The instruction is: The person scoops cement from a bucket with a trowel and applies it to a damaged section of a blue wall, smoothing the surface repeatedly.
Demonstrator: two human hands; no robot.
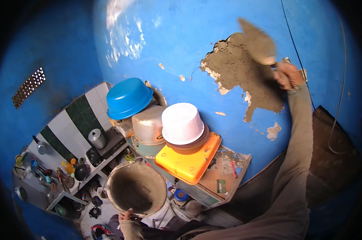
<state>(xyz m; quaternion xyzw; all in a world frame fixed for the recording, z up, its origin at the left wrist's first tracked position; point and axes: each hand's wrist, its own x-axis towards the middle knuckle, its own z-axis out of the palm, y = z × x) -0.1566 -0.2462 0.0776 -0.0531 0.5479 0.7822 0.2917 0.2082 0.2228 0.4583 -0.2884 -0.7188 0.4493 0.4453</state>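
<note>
Overhead, head view only. Right hand [288, 75] is raised against the blue painted wall [181, 44], fingers closed round the handle of a mortar-coated metal trowel [259, 43]; the blade, blurred, lies over the grey patch of fresh mortar [245, 76] where paint has broken away. Left hand [127, 216], low in the frame, grips the near rim of a round mortar-stained pan [137, 188], fingers curled over the edge. Just beyond the pan, on a wooden shelf [225, 176]: an orange plastic tray [189, 164], a white upturned plastic basket [182, 123], a dull metal pot [148, 126], and a blue plastic basin [129, 98] upturned. Kitchen utensils crowd a tiled corner surface [75, 120] further left.
</note>
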